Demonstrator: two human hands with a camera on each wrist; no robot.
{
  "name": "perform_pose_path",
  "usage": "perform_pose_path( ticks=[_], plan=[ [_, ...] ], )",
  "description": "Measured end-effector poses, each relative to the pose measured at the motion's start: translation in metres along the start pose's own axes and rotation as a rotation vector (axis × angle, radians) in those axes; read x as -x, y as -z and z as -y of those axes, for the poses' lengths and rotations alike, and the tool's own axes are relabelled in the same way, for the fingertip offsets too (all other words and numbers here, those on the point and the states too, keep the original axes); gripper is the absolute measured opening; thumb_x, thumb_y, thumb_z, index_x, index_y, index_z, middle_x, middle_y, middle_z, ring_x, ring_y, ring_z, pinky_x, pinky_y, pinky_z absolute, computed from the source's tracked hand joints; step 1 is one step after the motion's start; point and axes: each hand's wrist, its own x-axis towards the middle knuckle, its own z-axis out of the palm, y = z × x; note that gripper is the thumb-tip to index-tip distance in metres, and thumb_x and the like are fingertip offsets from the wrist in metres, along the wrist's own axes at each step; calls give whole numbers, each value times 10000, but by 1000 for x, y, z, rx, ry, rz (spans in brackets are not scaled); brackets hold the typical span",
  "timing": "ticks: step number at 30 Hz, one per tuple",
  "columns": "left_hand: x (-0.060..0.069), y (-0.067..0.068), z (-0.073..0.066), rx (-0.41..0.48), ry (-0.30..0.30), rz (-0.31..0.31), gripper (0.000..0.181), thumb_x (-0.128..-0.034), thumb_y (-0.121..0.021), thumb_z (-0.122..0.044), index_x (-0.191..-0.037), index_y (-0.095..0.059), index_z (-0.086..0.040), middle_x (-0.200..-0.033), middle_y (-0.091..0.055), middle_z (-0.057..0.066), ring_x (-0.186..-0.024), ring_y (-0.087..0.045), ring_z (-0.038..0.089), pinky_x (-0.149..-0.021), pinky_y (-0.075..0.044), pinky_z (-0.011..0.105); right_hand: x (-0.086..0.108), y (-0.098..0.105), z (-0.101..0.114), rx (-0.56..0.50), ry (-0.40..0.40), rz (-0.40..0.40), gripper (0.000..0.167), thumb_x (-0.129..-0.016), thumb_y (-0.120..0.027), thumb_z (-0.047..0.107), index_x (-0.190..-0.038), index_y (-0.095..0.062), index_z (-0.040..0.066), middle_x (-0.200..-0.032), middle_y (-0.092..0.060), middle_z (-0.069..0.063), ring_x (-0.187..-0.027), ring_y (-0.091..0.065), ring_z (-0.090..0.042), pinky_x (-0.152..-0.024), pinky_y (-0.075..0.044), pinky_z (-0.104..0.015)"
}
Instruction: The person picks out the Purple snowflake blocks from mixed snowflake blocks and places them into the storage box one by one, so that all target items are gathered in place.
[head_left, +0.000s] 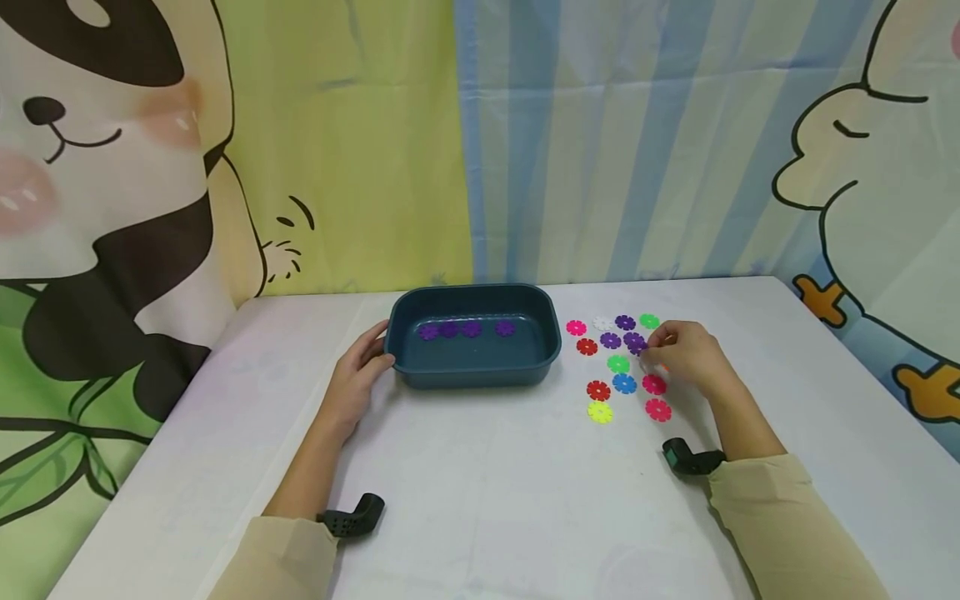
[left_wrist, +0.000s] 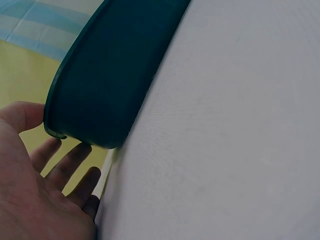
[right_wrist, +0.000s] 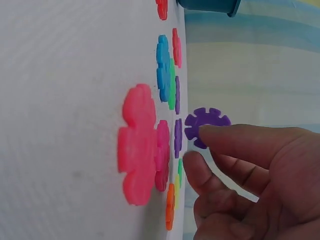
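Note:
Between thumb and index finger my right hand (head_left: 686,354) pinches a purple flower-shaped plastic disc (right_wrist: 206,118), held just off the table in the right wrist view. Beneath and around that hand lie more notched discs, among them a blue one (head_left: 624,383), a yellow one (head_left: 600,412) and a pink one (head_left: 658,410). My left hand (head_left: 355,379) rests against the left end of a dark teal plastic basin (head_left: 472,379), its thumb and fingertips touching the outer wall. Several purple discs (head_left: 471,329) lie inside the basin.
A white-covered table (head_left: 495,483) carries everything. Behind it hangs a printed curtain (head_left: 360,150) with cartoon animals. Farther back among the loose discs are a white one (head_left: 602,323) and a green one (head_left: 649,321). A black wrist device (head_left: 352,517) sits on each forearm.

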Motion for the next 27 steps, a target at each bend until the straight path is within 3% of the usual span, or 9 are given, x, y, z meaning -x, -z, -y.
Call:
perform_pose_path(
  ticks=[4, 13, 20, 27],
  plan=[
    [0, 0, -1, -3, -1, 0, 557, -1053, -497, -135, -1599, -401, -183, -1543, -515, 193, -1433, -491, 314, -1216, -319, 492, 2, 1, 2, -24, 10, -28, 312, -964, -690, 233, -1161, -597, 10, -1146, -589, -213, -995, -516, -324, -783, -486, -360],
    [0, 0, -1, -11, 7, 0, 562, -1054, -498, -134, -1603, -392, -180, -1550, -508, 191, -1440, -485, 310, -1210, -328, 467, 2, 0, 6, -115, 18, -26, 463, -974, -707, 264, -1367, -577, 56, -1331, -585, -264, -1156, -541, -384, -868, -534, -401],
    [0, 1, 1, 4, 7, -1, 557, -1055, -499, -137, -1600, -400, -189, -1548, -512, 184, -1436, -490, 300, -1207, -330, 461, 5, 3, 8, -172, 33, -32, 502, -984, -692, 305, -1422, -559, 97, -1297, -654, -240, -1082, -581, -344, -822, -546, -340],
    [0, 1, 0, 7, 6, 2, 560, -1054, -496, -135, -1602, -394, -177, -1550, -508, 191, -1433, -489, 301, -1141, -373, 293, 3, 3, 6, -248, 14, -17, 534, -972, -704, 350, -1438, -555, 137, -1281, -672, -200, -1001, -570, -318, -783, -535, -298]
  ],
)
